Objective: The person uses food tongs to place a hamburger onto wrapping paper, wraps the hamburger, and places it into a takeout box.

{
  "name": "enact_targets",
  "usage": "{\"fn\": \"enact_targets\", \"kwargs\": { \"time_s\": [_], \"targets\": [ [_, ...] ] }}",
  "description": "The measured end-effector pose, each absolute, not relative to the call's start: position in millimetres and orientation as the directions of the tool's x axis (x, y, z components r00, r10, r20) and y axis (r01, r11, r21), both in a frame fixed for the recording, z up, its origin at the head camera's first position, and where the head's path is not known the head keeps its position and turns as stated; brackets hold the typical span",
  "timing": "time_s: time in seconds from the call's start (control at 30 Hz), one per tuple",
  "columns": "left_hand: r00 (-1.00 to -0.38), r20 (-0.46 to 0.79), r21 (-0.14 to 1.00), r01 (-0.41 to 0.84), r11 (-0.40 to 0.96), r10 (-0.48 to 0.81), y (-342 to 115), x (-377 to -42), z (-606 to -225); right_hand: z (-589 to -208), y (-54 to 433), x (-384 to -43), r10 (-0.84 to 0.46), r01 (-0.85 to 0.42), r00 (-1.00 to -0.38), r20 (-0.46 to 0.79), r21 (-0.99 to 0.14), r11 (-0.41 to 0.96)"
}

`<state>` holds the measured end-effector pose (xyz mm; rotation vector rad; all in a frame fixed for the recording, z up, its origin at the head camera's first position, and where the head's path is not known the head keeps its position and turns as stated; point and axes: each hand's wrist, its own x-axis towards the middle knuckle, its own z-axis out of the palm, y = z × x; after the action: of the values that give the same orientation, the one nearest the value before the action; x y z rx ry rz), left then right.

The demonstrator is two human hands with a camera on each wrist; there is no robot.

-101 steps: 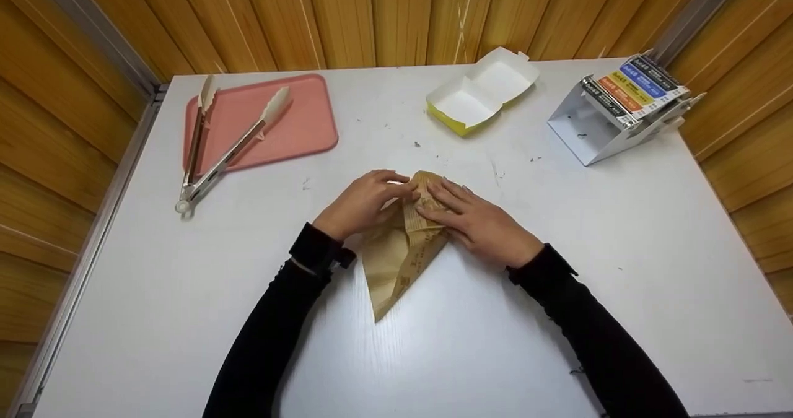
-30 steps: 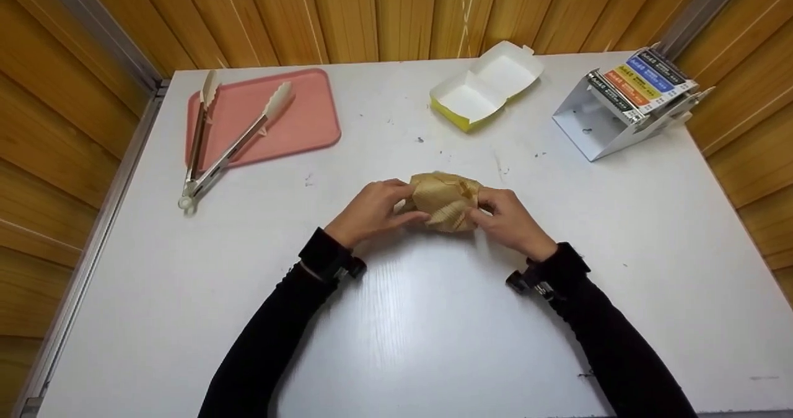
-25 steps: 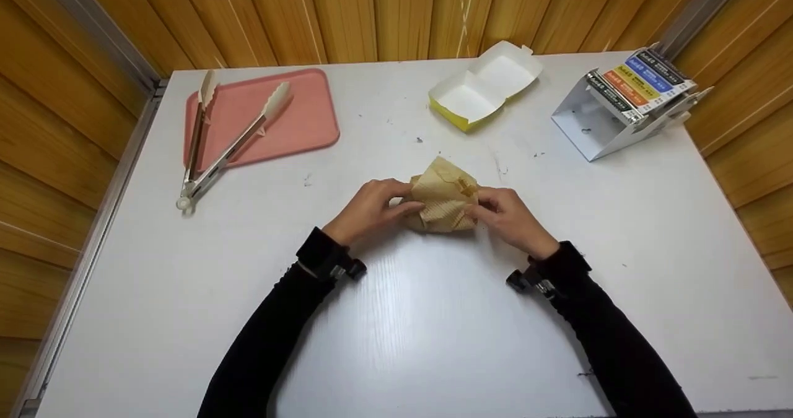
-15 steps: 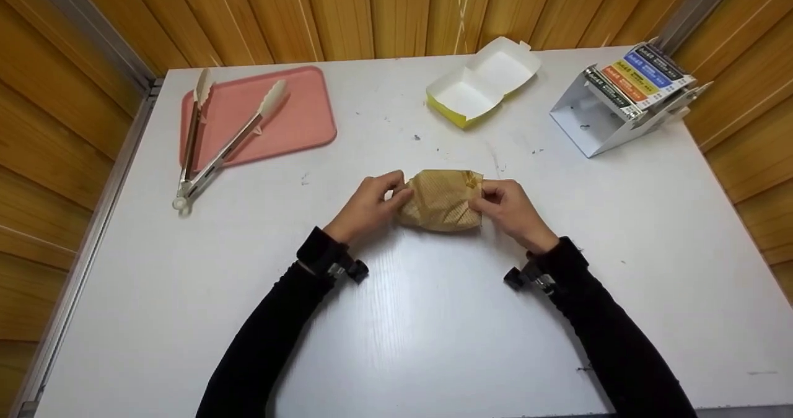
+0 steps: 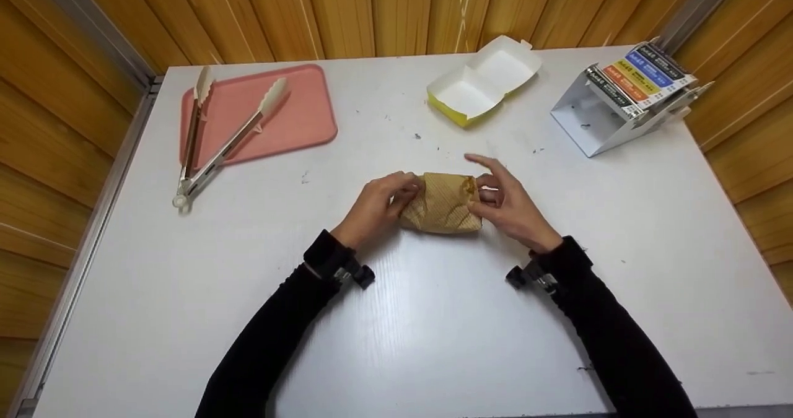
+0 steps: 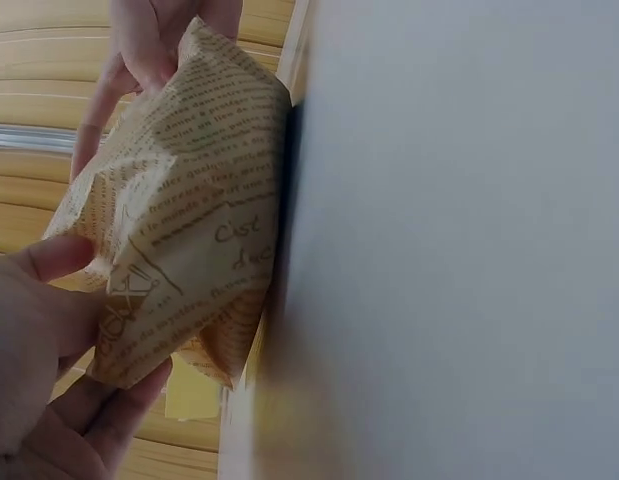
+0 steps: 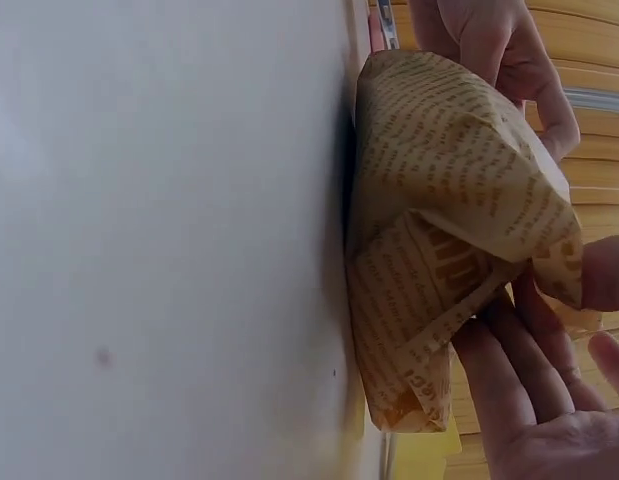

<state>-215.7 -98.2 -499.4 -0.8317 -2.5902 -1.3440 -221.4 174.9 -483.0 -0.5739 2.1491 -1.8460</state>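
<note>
A bundle (image 5: 443,210) wrapped in brown wrapping paper printed with lines of text rests on the white table (image 5: 396,331) in the head view. What is inside is hidden. At its left end my left hand (image 5: 375,210) pinches a flap of the paper; the left wrist view shows the folded flap (image 6: 134,340) between thumb and fingers. My right hand (image 5: 514,210) holds the right end, thumb on the near face and fingers behind, with the index finger raised off the paper. Loose pleats (image 7: 419,340) show at that end in the right wrist view.
Metal tongs (image 5: 226,148) with pale tips lie spread across a pink tray (image 5: 303,108) at the back left. An open white-and-yellow carton (image 5: 468,96) stands at the back. A white rack (image 5: 582,124) topped with colourful packets (image 5: 644,74) is at the right.
The paper, earlier a pointed open sheet, is now folded into a compact bundle; its raised top flap is folded down. Since half a second ago, my right index finger has lifted.
</note>
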Motion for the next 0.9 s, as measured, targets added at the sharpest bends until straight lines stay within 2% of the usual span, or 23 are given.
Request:
{"fn": "enact_targets", "kwargs": {
  "time_s": [0.13,0.33,0.47,0.63,0.77,0.9],
  "targets": [
    [-0.856,0.319,0.738,0.494,0.461,0.407,-97,-213,-498,-480,177,-222,-0.479,-0.191,-0.874,0.084,-0.965,0.178],
    [-0.849,0.343,0.680,0.520,0.517,0.402,-94,-211,-498,-482,181,-225,-0.472,-0.260,-0.873,0.124,-0.937,0.233],
    [-0.855,0.347,0.669,0.514,0.537,0.386,-88,-210,-498,-481,181,-226,-0.506,-0.224,-0.859,0.080,-0.947,0.229],
    [-0.867,0.319,0.655,0.494,0.572,0.383,-81,-211,-499,-477,180,-227,-0.527,-0.206,-0.850,0.014,-0.930,0.306],
    [-0.861,0.299,0.620,0.504,0.601,0.412,-78,-209,-499,-479,179,-229,-0.498,-0.192,-0.867,0.009,-0.929,0.317],
    [-0.873,0.305,0.618,0.485,0.618,0.381,-71,-208,-499,-482,180,-232,-0.455,-0.138,-0.890,0.000,-0.953,0.270]
  ]
}}
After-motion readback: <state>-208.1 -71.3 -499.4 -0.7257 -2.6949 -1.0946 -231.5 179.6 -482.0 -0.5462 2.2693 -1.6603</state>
